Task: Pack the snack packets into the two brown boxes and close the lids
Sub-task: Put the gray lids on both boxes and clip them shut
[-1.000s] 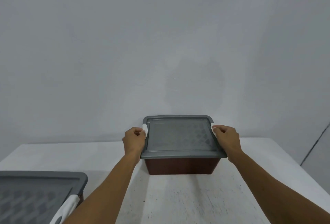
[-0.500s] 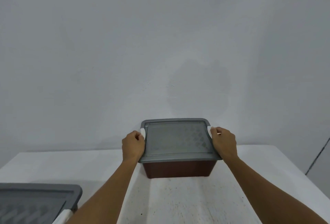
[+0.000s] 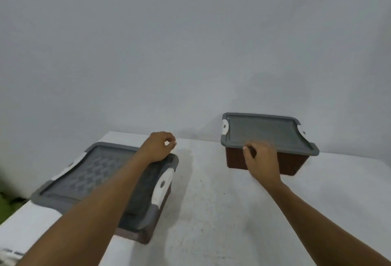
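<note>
left hand point(image 3: 158, 148) loosely curled, holding nothing, above the far corner of the near brown plastic box point(image 3: 146, 234) under its grey patterned lid point(image 3: 93, 176). right hand point(image 3: 261, 161) curled at the front rim of the far brown plastic box point(image 3: 237, 161) with its flat grey lid point(image 3: 264, 131) — whether it grips cannot be told. both boxes stand well apart on the white table point(image 3: 211, 202), and no snack packets show. judged good practice: press each white side latch point(image 3: 164, 183) home — rims flush all round.

Plain grey wall point(image 3: 190, 43), speckled white table point(image 3: 211, 212), soft light
</note>
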{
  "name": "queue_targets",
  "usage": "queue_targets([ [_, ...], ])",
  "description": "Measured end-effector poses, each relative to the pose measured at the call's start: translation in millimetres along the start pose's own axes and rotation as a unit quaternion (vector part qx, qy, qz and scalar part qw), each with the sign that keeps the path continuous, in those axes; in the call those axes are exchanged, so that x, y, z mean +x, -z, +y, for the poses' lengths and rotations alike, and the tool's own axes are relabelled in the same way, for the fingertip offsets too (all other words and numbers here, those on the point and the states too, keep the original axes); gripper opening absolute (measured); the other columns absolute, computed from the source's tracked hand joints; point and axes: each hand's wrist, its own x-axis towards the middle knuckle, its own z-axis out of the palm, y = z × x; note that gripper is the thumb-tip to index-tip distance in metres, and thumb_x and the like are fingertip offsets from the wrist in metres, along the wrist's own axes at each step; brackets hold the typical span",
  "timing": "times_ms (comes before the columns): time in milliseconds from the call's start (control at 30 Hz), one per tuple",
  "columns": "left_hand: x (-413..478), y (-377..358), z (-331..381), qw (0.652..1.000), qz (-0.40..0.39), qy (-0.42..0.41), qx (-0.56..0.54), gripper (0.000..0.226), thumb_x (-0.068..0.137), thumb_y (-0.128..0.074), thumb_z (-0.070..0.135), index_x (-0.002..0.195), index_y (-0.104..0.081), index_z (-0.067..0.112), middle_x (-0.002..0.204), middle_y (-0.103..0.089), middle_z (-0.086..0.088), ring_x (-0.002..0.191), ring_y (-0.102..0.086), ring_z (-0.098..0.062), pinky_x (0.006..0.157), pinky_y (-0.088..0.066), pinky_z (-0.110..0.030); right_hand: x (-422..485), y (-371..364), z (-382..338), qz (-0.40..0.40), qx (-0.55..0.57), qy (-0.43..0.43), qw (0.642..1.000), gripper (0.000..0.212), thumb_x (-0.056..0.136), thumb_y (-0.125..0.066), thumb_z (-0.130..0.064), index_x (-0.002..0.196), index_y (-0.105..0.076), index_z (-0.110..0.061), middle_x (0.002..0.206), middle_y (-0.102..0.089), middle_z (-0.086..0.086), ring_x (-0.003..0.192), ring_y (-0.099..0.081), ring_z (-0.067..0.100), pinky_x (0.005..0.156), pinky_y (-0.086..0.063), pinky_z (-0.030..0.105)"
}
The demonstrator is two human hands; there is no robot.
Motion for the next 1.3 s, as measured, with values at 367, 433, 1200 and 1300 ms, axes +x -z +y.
queue_targets([
  [367,-73.8,88.7,-160.7,0.989,-0.023,0.009,0.147,0.065,0.080,-0.047,0.074,0.135,-0.049,0.039,0.148,-0.040,0.004,0.136,-0.036,-0.021,0.112,-0.026,-0.050,-75.8,-90.3,-194.3,-0.167,0.228,-0.186,0.941,0.054,0.088,-0.066,-0.041,0.136,-0.045,-0.027,0.125,-0.048,-0.011,0.111,-0.053,0.015,0.092,-0.047,0.029],
  [433,-81.5,103.2,-183.7,0.984,-0.040,0.056,0.163,0.067,0.082,-0.046,0.073,0.140,-0.042,0.040,0.152,-0.034,0.002,0.136,-0.037,-0.026,0.109,-0.031,-0.051,-83.1,-98.2,-210.3,-0.164,0.252,-0.232,0.925,0.065,0.085,-0.073,-0.034,0.140,-0.038,-0.030,0.127,-0.044,-0.008,0.115,-0.047,0.015,0.100,-0.044,0.036],
  [1200,-99.0,57.4,-122.2,0.916,0.019,0.154,-0.371,0.042,0.093,-0.060,0.022,0.133,-0.051,0.019,0.118,-0.056,0.002,0.101,-0.057,-0.019,0.088,-0.047,-0.034,-86.4,-25.3,-165.8,-0.072,0.267,-0.347,0.896,0.037,0.097,-0.058,-0.025,0.133,-0.055,-0.019,0.125,-0.058,0.000,0.104,-0.056,0.018,0.077,-0.048,0.031],
  [1300,-110.9,54.1,-123.8,0.930,-0.019,0.115,-0.348,0.034,0.093,-0.060,0.030,0.127,-0.054,0.028,0.128,-0.052,0.013,0.114,-0.056,-0.015,0.098,-0.047,-0.037,-98.1,-32.8,-160.6,-0.066,0.258,-0.343,0.901,0.043,0.098,-0.055,-0.032,0.139,-0.050,-0.023,0.135,-0.052,-0.004,0.115,-0.055,0.023,0.089,-0.050,0.038],
])
